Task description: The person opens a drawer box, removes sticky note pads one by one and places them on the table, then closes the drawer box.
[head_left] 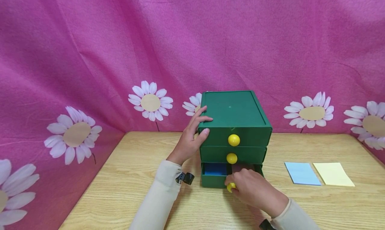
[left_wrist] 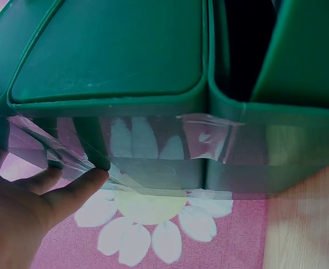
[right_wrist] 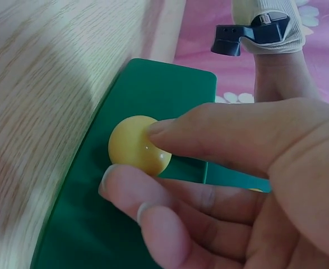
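Note:
A green three-drawer desktop organizer [head_left: 234, 109] with yellow ball knobs stands at the back of the table. Its bottom drawer [head_left: 213, 181] is pulled partly out, showing a blue piece [head_left: 215, 169] in the left compartment and a pinkish one [head_left: 239, 167] in the right, partly hidden by a hand. My right hand [head_left: 255, 188] pinches the bottom drawer's knob [right_wrist: 136, 143] between thumb and fingers. At the organizer's upper left edge, my left hand [head_left: 187, 139] rests with fingers spread against the side and top. The left wrist view shows those fingers by clear tape [left_wrist: 203, 137] on the organizer's side.
On the table [head_left: 120, 183], a blue sticky-note pad [head_left: 302, 173] and a pale yellow pad [head_left: 334, 174] lie side by side, right of the organizer. A pink cloth [head_left: 210, 39] with white daisies hangs behind and along the sides. The upper two drawers are closed.

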{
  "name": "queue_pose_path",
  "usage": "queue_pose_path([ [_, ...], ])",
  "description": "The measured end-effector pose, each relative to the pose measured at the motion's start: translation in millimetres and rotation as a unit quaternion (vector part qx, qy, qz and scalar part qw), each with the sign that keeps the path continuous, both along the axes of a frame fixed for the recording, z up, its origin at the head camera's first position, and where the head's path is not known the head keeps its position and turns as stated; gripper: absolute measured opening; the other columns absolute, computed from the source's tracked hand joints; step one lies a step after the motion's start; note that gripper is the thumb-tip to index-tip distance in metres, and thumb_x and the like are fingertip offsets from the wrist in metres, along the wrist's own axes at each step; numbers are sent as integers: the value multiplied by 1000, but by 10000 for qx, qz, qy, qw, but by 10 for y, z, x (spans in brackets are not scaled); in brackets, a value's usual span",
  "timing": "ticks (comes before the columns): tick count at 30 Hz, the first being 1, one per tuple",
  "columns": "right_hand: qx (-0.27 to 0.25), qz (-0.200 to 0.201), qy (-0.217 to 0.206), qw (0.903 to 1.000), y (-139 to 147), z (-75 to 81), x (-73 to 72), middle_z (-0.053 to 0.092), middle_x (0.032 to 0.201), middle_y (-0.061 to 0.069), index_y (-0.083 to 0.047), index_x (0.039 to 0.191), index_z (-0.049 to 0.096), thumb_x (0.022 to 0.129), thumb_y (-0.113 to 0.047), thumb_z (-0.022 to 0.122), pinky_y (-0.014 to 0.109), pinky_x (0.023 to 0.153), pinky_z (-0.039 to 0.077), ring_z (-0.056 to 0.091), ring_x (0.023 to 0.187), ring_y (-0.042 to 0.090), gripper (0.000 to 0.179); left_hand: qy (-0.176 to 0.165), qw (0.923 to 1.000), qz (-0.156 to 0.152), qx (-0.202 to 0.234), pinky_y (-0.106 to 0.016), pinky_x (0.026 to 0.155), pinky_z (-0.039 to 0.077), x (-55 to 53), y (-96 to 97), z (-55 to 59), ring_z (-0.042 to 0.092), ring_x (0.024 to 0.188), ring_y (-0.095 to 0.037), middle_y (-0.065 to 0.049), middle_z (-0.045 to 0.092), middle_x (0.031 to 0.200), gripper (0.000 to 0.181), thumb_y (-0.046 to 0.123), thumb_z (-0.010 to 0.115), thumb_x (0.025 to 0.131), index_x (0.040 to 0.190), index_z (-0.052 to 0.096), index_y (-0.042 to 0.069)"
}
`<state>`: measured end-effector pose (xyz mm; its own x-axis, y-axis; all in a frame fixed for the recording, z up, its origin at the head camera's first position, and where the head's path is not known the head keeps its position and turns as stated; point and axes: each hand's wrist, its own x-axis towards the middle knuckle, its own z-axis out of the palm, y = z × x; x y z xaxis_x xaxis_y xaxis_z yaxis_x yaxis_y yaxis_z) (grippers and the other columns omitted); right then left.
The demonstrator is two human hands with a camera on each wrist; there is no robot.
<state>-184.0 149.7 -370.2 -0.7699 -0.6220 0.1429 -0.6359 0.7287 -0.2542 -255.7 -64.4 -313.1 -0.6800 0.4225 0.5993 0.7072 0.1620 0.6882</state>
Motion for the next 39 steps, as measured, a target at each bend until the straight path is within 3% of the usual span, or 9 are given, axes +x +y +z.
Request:
queue_pose_path([
  [19,58,-48,-332,9994,-7,19,14,66,75,-7,-15,87,75,75,-7,80,23,55,49,49,59,2,15,15,10000,-11,-23,-60,106,30,3,-4,-4,20,144,-28,-10,20,159,34,9,46,98,131,48,5],
  [27,32,3,-138,9999,-5,22,41,62,70,-9,-15,85,74,74,-6,80,22,52,46,46,57,2,15,-2,10000,-7,-10,-60,106,30,4,7,-2,20,144,-28,-10,20,159,34,9,47,98,131,48,5],
  [39,105,-35,-301,9995,-15,22,44,62,70,-9,-15,85,73,74,-7,81,23,54,47,48,58,3,15,-32,10000,7,-23,-59,107,30,2,2,-2,20,145,-28,-9,20,159,35,10,46,97,132,48,5],
])
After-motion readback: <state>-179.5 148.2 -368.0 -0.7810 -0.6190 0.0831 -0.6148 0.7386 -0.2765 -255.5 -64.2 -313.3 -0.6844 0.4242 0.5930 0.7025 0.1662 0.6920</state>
